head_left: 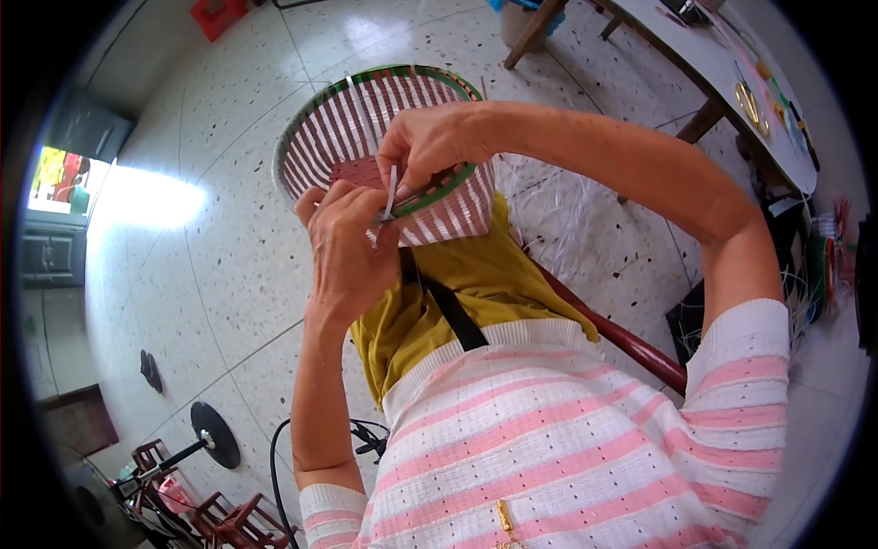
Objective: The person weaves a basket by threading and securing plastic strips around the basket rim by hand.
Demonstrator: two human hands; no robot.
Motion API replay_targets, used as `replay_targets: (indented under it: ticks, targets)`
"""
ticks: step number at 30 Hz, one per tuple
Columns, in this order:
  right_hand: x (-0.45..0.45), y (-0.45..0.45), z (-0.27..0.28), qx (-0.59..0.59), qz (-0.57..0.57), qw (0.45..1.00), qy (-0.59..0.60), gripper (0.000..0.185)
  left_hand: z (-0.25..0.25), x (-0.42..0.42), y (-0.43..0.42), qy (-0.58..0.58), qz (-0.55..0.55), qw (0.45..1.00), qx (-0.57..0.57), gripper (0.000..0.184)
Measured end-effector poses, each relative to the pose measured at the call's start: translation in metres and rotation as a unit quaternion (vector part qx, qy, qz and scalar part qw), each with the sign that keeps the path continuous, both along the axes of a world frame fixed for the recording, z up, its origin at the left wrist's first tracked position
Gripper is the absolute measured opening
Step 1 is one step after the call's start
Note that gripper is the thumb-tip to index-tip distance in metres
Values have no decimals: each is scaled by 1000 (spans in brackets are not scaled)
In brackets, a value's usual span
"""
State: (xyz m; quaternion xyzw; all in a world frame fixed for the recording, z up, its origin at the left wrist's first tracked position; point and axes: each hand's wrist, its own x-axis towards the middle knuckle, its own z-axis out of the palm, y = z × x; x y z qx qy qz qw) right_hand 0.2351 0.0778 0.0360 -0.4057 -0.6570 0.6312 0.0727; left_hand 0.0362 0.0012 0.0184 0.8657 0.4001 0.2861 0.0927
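Note:
A woven basket [306, 133] in dark red and white, with a green rim, rests tilted at my lap, its mouth facing up. My left hand [346, 229] is closed at the near part of the rim, its fingers over the edge. Just to its right, my right hand [428, 146] reaches over the rim with thumb and fingers pinched. Between the two hands a narrow white strip [392, 194] stands up at the rim, and the right hand's fingers are on or beside it. Which fingertips grip the strip is partly hidden.
Loose clear strips [567, 215] lie on the floor right of the basket. A white table [722, 78] at the upper right bears gold-handled scissors [750, 105]. A round black stand base [216, 435] and red stools [242, 522] stand at lower left. A red stool [218, 16] is at the top.

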Motion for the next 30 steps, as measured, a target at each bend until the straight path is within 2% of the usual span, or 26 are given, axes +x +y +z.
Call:
replay_targets:
  ticks: [7, 11, 13, 20, 25, 30]
  targets:
    - [-2, 0, -3, 27, -14, 999, -32, 8, 3, 1, 0, 5, 2, 1000, -1, 27]
    - [1, 3, -5, 21, -14, 1000, -10, 8, 2, 1, 1, -1, -5, 1000, 16, 26]
    - [1, 2, -3, 23, -9, 1000, -17, 9, 3, 2, 1, 8, -2, 1000, 4, 20]
    - [-2, 2, -2, 20, 2, 999, -26, 10, 2, 2, -1, 8, 5, 1000, -2, 19]
    - [-2, 5, -3, 9, -27, 999, -45, 12, -2, 4, -3, -8, 24, 998, 51, 23]
    - [-6, 11, 6, 3, -12, 997, -74, 12, 4, 0, 4, -10, 27, 999, 17, 22]
